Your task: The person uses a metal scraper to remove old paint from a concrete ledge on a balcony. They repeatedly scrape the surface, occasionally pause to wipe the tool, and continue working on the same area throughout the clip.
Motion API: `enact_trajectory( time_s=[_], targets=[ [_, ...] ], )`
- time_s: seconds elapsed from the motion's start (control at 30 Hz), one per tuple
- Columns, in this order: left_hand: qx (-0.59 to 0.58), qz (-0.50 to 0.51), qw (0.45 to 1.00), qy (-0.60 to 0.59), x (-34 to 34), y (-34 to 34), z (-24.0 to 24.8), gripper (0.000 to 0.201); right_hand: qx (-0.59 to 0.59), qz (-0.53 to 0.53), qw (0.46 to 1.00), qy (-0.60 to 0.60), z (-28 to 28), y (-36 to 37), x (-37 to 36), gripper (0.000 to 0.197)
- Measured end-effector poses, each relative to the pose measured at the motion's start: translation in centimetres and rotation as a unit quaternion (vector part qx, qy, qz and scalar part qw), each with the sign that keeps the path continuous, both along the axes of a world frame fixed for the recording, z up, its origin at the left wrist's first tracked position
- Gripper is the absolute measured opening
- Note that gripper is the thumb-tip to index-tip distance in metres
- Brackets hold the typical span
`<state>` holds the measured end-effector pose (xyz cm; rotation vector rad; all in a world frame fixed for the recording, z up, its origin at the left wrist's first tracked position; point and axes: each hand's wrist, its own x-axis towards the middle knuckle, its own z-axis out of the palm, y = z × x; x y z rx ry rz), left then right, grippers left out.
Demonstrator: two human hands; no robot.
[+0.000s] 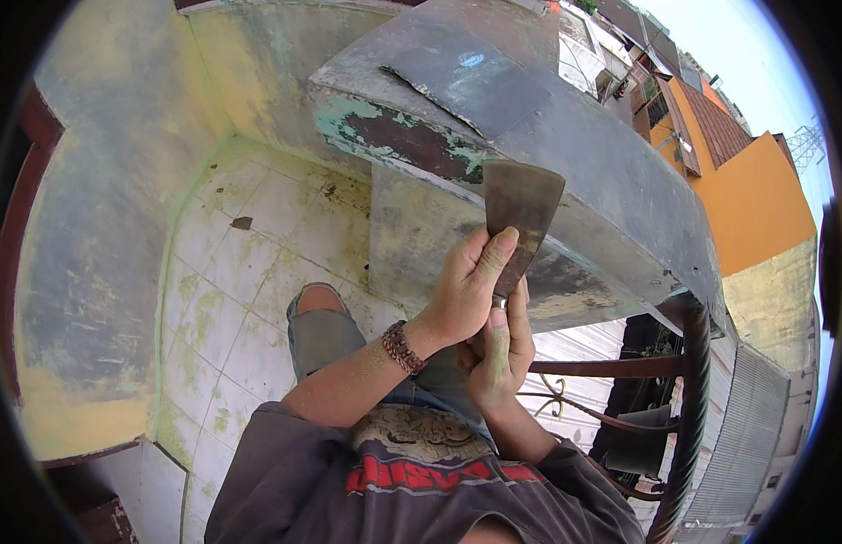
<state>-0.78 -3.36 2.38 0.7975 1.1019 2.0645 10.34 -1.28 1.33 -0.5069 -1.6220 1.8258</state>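
A paint scraper point(526, 204) with a wide dark metal blade is held up in front of me, its broad edge pointing away. My left hand point(466, 286) grips the lower blade, with the thumb lying flat on its face. Just below, the fingers of my right hand point(503, 363) wrap round the handle, which is mostly hidden in the grip. Pale dust coats both hands. Beyond the blade is a grey concrete ledge point(611, 181), its front face showing a dark patch point(407, 145) edged with flaking turquoise paint.
A thin dark grey sheet point(471, 77) with a lifted edge lies on the ledge. Tiled floor point(231, 326) carries greenish dust and a brown chip point(242, 223). A mottled wall point(95, 236) rises at left. At right stands a twisted metal railing post point(696, 399).
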Motion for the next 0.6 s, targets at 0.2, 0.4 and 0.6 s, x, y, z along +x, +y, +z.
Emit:
enact_trajectory(
  time_s=[0.2, 0.4, 0.6],
  targets=[
    [-0.012, 0.069, 0.997, 0.041, 1.3, 0.0, -0.5, 0.033, -0.014, -0.009, 1.000, -0.002, -0.9, -0.4, 0.4, 0.051],
    [-0.002, 0.045, 0.999, 0.022, 1.2, 0.4, -1.0, 0.031, 0.025, -0.001, 1.000, 0.001, -1.3, -0.1, 0.4, 0.054],
    [-0.006, -0.001, 1.000, -0.004, 0.7, -0.2, -1.3, 0.031, 0.041, 0.009, 0.999, 0.007, -1.9, -0.2, 0.5, 0.053]
  ],
)
